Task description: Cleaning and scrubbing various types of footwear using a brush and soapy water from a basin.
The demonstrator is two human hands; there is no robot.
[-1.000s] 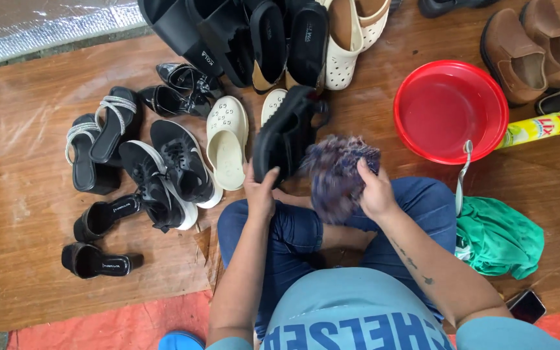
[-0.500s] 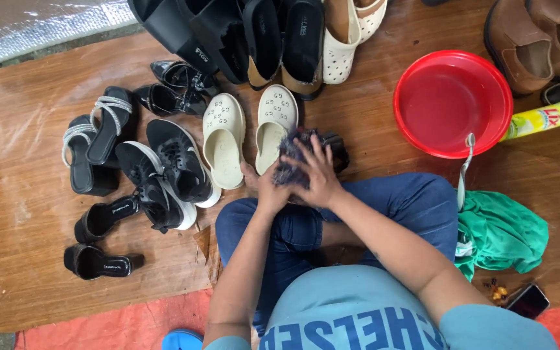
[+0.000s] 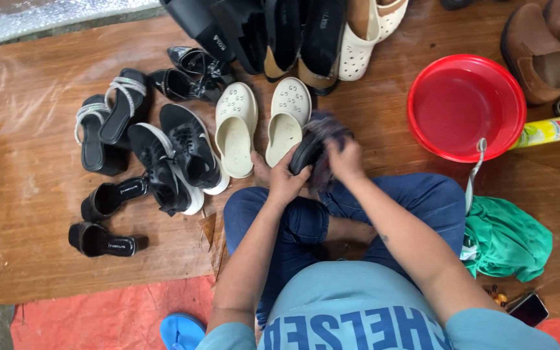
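I sit cross-legged in blue jeans on a wooden floor. My left hand (image 3: 285, 179) grips a black shoe (image 3: 305, 153) from below, just above my knees. My right hand (image 3: 345, 159) presses a dark purple-blue cloth (image 3: 323, 129) against the shoe's upper side. The cloth covers much of the shoe. A pair of cream clogs (image 3: 236, 129) lies just beyond my left hand, and black sneakers (image 3: 183, 155) lie to their left.
A red basin (image 3: 465, 107) sits at the right with a yellow spray bottle (image 3: 549, 129) beside it. A green cloth (image 3: 507, 236) and a phone (image 3: 529, 310) lie by my right knee. Black heels (image 3: 105, 198), strappy sandals (image 3: 108, 120), brown shoes (image 3: 539, 52) and more footwear ring the floor.
The black shoe has come down from upright in front of the clogs to low over my knees. My right hand has slid the cloth across it, and the second cream clog is uncovered.
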